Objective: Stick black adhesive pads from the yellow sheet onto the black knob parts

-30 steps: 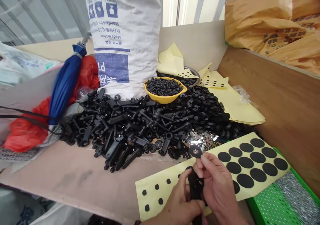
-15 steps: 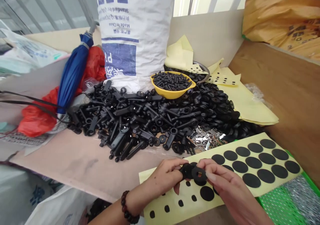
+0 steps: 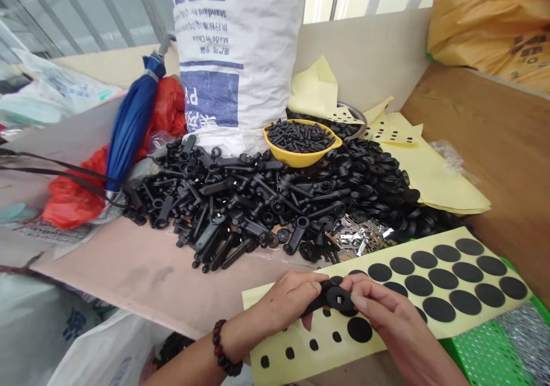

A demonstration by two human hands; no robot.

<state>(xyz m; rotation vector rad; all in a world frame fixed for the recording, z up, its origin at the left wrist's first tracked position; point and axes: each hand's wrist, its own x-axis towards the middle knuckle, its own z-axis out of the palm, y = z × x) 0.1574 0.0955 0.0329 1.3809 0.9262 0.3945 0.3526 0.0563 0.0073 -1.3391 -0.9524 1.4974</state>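
My left hand is closed on a black plastic crank handle, largely hidden by the fingers. A round black adhesive pad with a small hole in its middle lies over the round end of this part. A small metallic bit shows through the hole. My right hand pinches the right edge of the pad between thumb and fingers. Both hands are above a yellow backing sheet bearing rows of black round pads on its right half and small dark spots on its left.
Behind the hands spreads a heap of black plastic parts, with thin metal clips at its front. A yellow bowl of black screw-like pieces sits against a white sack. A blue umbrella leans left; a green basket stands right.
The round pad has moved from tilted at the right of the part to lying over its round end. The view has shifted slightly.
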